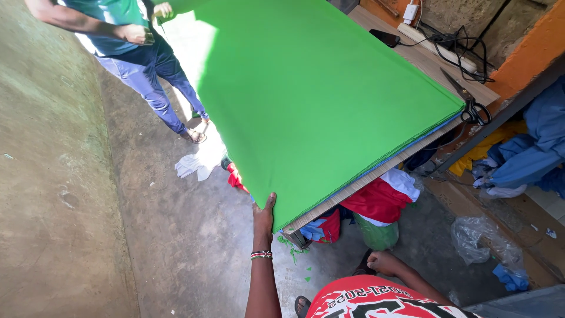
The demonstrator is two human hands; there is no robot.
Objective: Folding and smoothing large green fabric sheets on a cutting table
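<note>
Step in hand: green fabric (318, 100) lay spread over wooden table (376, 174). Left hand (263, 218) pressed flat, fingers open, on fabric's near corner. Right hand (382, 262) hung loosely curled, empty. Co-worker's hand (162, 10) gripped far edge. Scissors (471, 106) rested at table's right end. Clear plastic bag (479, 235) lay on floor; no labels seen.

A large sheet of bright green fabric (306, 100) is spread flat over a wooden table, its surface smooth and sunlit at the far end. Its near corner hangs just past the table edge, where it is touched from below.
</note>
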